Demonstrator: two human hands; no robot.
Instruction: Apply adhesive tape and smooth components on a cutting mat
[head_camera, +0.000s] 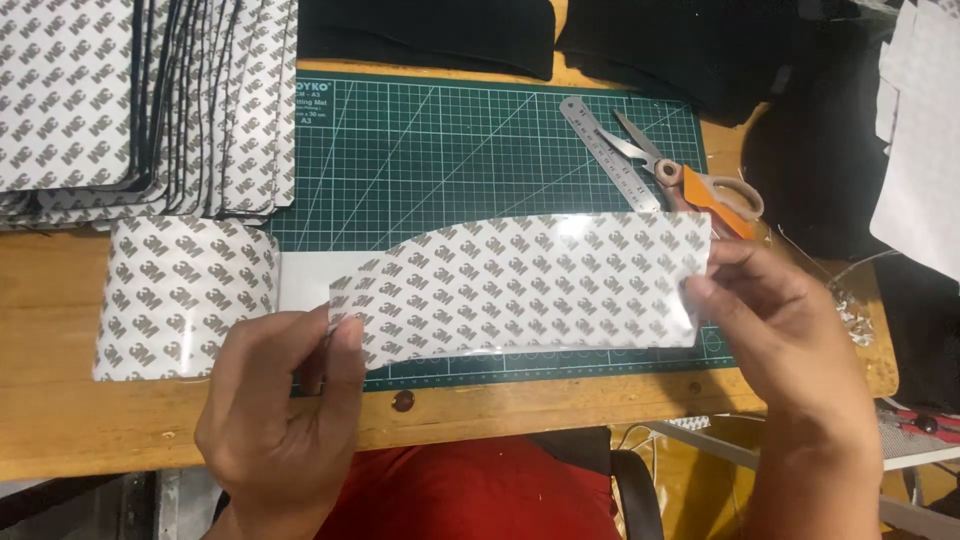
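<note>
I see my left hand pinching the left end of a printed adhesive-backed sheet, fingers closed on its edge, while my right hand grips the right end the same way — the sheet is held stretched between them just above the green cutting mat. To the left, a wide roll of the same patterned liner lies on the wooden tabletop, touching the mat's edge. Behind it sits a fanned stack of cut sheets. Near my right hand lie a steel ruler and orange-handled scissors — the two overlapping on the mat.
</note>
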